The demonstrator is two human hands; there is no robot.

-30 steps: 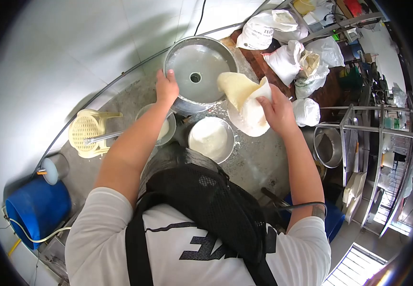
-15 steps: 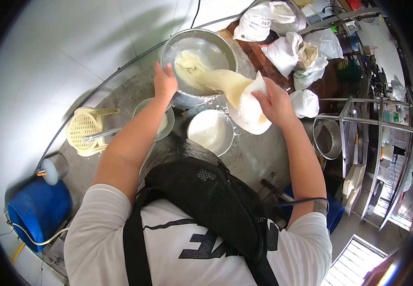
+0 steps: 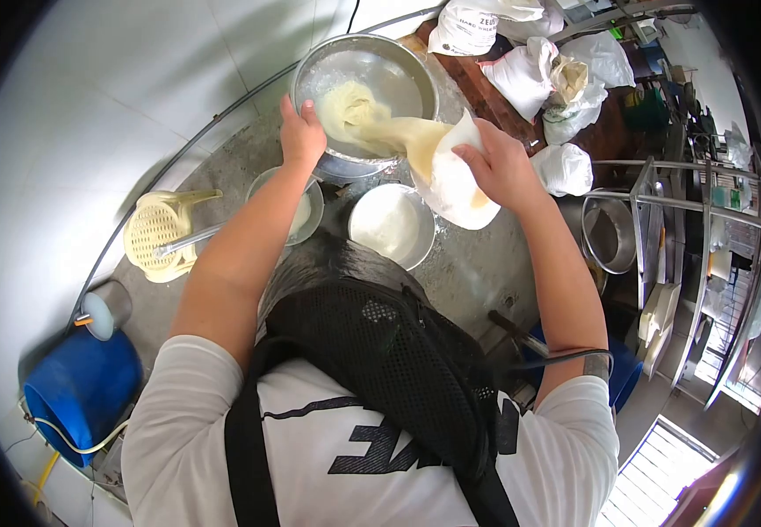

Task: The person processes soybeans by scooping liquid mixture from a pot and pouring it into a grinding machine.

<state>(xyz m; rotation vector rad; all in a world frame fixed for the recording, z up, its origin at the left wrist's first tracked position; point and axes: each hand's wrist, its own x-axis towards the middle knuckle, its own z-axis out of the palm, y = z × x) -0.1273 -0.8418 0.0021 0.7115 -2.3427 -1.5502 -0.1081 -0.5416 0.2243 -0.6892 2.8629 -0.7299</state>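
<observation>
My left hand (image 3: 302,136) grips the left rim of a large metal bowl (image 3: 424,74), thumb up. My right hand (image 3: 505,167) is closed on a white tub (image 3: 461,186), tipped toward the bowl. Out of the tub a pale yellow, batter-like mixture (image 3: 415,140) runs in a wide stream over the near rim. It gathers in a heap (image 3: 351,107) on the bowl's bottom. Just below the bowl stands a round pan (image 3: 389,224) of white powder. A clear bowl (image 3: 307,204) is partly hidden behind my left forearm.
White sacks (image 3: 521,75) lie on a brown wooden platform (image 3: 477,83) at the upper right. A cream plastic stool (image 3: 159,230) stands on the left, with a blue barrel (image 3: 82,386) below it. Metal racks (image 3: 674,200) line the right side.
The tub has moved slightly up and left with my right hand, and the mixture keeps pouring. The heap in the bowl looks larger. My left hand stays at the rim.
</observation>
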